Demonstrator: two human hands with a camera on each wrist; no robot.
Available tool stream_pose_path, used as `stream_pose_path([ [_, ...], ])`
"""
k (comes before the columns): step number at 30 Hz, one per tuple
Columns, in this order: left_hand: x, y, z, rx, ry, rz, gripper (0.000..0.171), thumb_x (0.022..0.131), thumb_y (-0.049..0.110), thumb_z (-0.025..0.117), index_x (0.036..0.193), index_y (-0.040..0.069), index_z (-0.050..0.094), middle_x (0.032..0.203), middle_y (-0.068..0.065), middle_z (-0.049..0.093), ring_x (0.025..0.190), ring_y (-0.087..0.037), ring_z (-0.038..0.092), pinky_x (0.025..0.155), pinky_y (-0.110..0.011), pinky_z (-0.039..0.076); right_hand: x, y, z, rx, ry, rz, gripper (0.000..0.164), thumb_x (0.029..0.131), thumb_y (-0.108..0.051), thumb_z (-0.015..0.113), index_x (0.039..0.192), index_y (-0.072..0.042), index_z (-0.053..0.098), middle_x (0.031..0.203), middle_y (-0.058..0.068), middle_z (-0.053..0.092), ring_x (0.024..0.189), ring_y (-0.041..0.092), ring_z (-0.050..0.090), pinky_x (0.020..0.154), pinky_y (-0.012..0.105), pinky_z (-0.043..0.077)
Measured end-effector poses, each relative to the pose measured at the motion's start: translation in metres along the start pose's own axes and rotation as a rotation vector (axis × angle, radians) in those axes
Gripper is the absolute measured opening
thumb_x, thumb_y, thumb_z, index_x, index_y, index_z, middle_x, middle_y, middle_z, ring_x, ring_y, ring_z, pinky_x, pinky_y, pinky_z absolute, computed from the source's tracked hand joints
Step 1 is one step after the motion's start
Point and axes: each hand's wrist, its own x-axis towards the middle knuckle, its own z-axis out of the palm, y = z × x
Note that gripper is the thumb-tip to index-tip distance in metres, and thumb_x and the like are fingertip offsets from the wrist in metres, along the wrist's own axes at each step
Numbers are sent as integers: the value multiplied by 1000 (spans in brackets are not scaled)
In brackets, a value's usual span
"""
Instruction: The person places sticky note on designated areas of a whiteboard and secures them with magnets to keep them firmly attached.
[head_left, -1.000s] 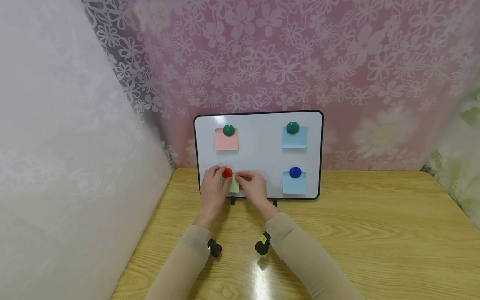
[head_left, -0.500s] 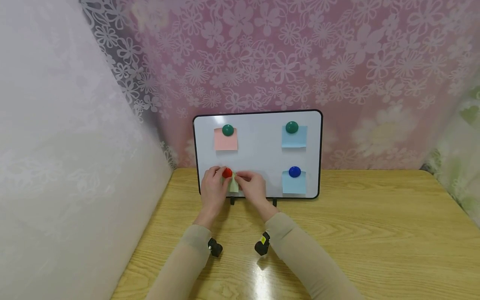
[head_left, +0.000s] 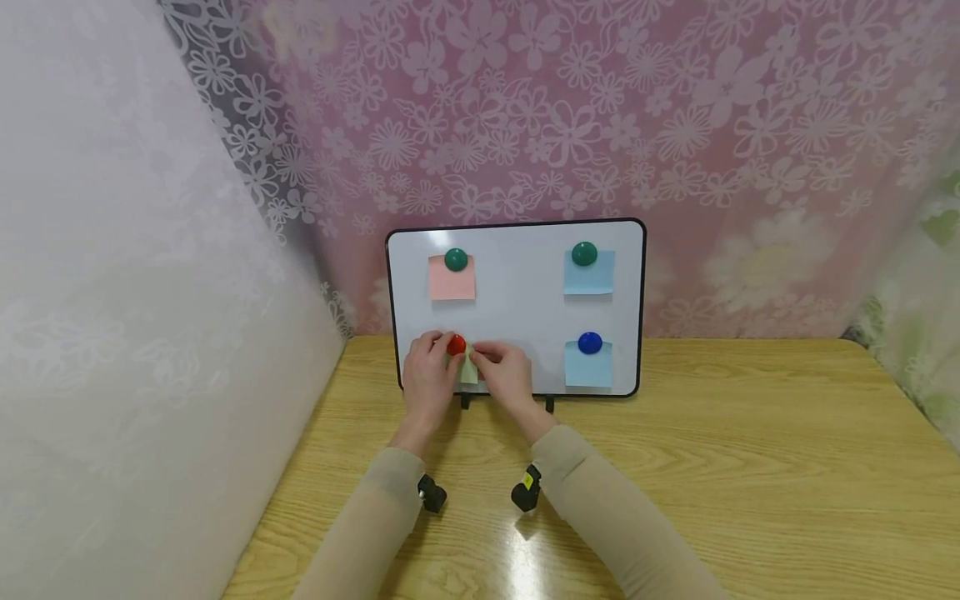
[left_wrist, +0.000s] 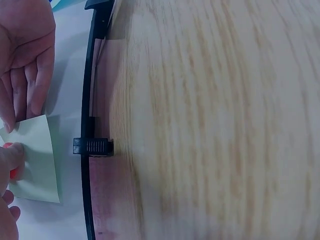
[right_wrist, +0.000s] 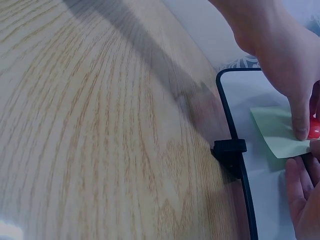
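Low on the left of a whiteboard, my left hand pinches a round red magnet between thumb and fingers. The magnet lies over the upper part of a pale green sticky note. My right hand pinches the right edge of this note between thumb and forefinger. The right wrist view shows the left thumb against the red magnet, over the note. Seen from the left wrist, the note has its lower corners free, and the right hand is at its side edge.
A pink note hangs under a green magnet at upper left. On the right are two blue notes, the upper under a green magnet, the lower under a blue magnet. Black feet support the board on the wooden table.
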Motion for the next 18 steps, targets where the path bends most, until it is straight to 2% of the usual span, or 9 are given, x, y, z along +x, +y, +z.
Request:
stream_pose_path([
  [13, 1, 0, 5, 6, 10, 31, 37, 90, 12, 89, 124, 1, 77, 118, -15, 69, 106, -36, 66, 87, -50, 58, 0, 2, -2, 2, -8, -10, 23, 105, -16, 72, 124, -5, 79, 113, 12, 78, 97, 26, 76, 81, 36, 63],
  [18, 0, -2, 7, 1, 20, 29, 37, 90, 12, 89, 124, 2, 77, 118, -14, 69, 105, -36, 66, 86, -50, 59, 0, 4, -4, -5, 0, 18, 24, 105, -19, 73, 125, -8, 79, 114, 9, 78, 97, 22, 75, 82, 34, 63],
])
